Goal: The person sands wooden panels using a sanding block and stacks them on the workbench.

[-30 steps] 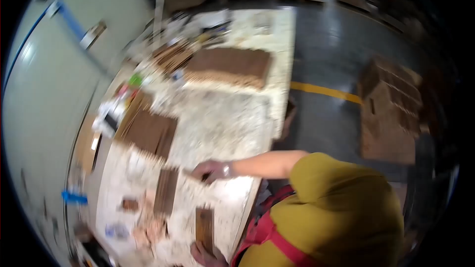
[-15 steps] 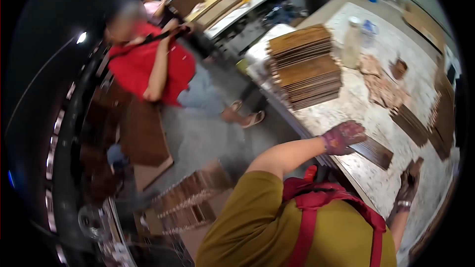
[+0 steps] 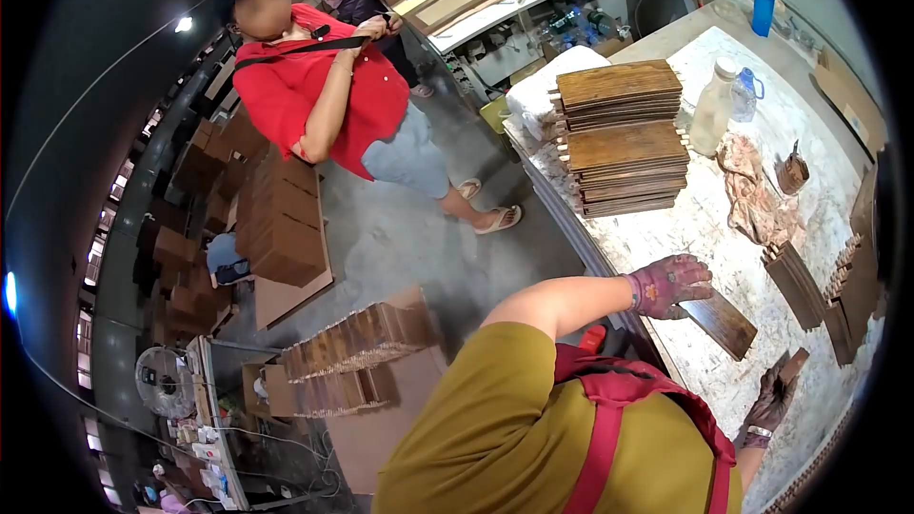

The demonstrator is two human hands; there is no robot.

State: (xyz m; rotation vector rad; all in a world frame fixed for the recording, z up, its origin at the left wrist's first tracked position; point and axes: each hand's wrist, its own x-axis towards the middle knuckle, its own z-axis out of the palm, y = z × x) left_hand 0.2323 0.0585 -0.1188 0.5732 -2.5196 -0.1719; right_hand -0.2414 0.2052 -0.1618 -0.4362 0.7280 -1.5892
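My left hand [image 3: 670,286], in a stained purple glove, grips the near end of a dark brown wooden slat [image 3: 721,324] lying on the table. My right hand [image 3: 773,400], in a dark glove, is closed around a small brown piece [image 3: 794,364] whose kind I cannot make out; it is apart from the slat. Beyond my left hand rises a stack of brown wooden slats [image 3: 624,148] with pegged ends. More dark slats [image 3: 798,284] lie to the right. A crumpled stained cloth [image 3: 747,181] and a small brown pot [image 3: 792,171] are farther back.
The paint-stained table [image 3: 657,240] also bears a cloudy bottle [image 3: 712,109], a clear jug [image 3: 746,95] and a blue bottle [image 3: 763,7]. A person in a red shirt [image 3: 319,86] stands left of it. Stacked slats [image 3: 347,352] and a fan [image 3: 164,381] are lower left.
The view has shifted and become sharper. My left hand stays on the slat's end, and my right hand still holds the small brown piece, slightly lower in view.
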